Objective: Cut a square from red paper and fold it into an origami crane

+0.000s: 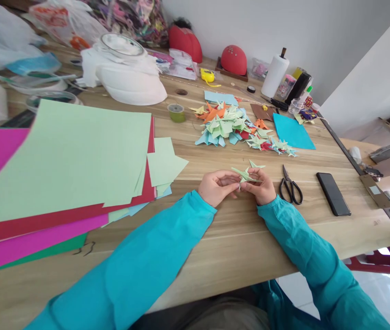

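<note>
Between my two hands is a light green folded paper piece with pointed tips, an origami crane (244, 175) by its look. My left hand (217, 187) pinches it from the left with thumb and fingers. On the other side my right hand (260, 187) grips it, its fingertips close to the left thumb. Just beyond the fingers lies another small green folded paper (256, 165). A heap of folded paper cranes (225, 123) in green, orange, blue and red sits farther back. Black-handled scissors (290, 187) rest right of my right hand.
Large coloured paper sheets (78, 156) cover the table's left, with small green squares (164, 161) beside them. A phone (333, 193) lies at the right. Behind stand a thread spool (176, 112), a yellow tape measure (207, 75), blue paper (293, 131) and white caps (126, 78).
</note>
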A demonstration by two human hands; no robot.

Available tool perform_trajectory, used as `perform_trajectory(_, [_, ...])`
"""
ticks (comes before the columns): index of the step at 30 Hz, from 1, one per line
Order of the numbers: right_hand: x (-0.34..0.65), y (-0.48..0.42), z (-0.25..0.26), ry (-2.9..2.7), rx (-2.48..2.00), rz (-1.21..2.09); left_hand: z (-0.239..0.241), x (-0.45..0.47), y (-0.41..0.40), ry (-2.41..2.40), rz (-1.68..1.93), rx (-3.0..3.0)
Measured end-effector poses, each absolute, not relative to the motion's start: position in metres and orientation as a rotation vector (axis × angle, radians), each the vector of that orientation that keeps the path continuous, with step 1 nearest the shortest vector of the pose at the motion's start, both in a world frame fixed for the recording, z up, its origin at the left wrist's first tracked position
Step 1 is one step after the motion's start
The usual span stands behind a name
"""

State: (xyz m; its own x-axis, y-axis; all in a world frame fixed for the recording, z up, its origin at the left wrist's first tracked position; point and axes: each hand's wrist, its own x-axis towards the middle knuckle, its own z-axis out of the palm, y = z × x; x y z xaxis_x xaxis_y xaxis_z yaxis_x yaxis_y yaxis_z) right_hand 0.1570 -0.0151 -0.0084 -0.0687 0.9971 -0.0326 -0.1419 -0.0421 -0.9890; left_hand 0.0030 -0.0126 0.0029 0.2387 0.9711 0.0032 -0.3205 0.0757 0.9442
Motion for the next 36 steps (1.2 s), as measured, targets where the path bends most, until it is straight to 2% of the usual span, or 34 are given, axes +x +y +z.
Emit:
perform_trajectory(18, [0.152,-0.018,-0.003,-1.117,-1.02,1.324,0.006,0.001,-0.008,0.934,1.119,1.021])
perform_trajectory(30, [0.15,-0.021,0.003,-1.183,-1.122,0.892,0.003,0.004,-0.014,0.871,1.163,0.96])
perform_trajectory(36, [0.148,-0.022,0.001,-1.213,-1.106,0.887,0.0,0.005,-0.018,0.927,1.066,1.004])
